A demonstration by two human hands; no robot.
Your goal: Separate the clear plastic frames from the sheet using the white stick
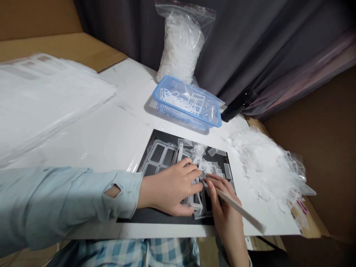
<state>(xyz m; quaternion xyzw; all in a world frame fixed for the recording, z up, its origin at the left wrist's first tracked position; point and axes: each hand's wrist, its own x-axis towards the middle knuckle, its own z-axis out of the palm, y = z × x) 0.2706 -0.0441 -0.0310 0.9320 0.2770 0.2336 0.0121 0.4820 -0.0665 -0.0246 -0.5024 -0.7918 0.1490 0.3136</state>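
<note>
Bottom centre, the right hand [222, 204] pinches a flat wooden stick [239, 210] pen-style, tip down among clear plastic trim [158, 157] on a black mat [155, 218]. The left hand [169, 189] sits curled on that plastic, grip unclear, bracing it right beside the tip: nice close support! Farther up, a blue mesh basket [183, 116], loose scraps [264, 163] at right, bagged scraps [180, 44] at top.
</note>
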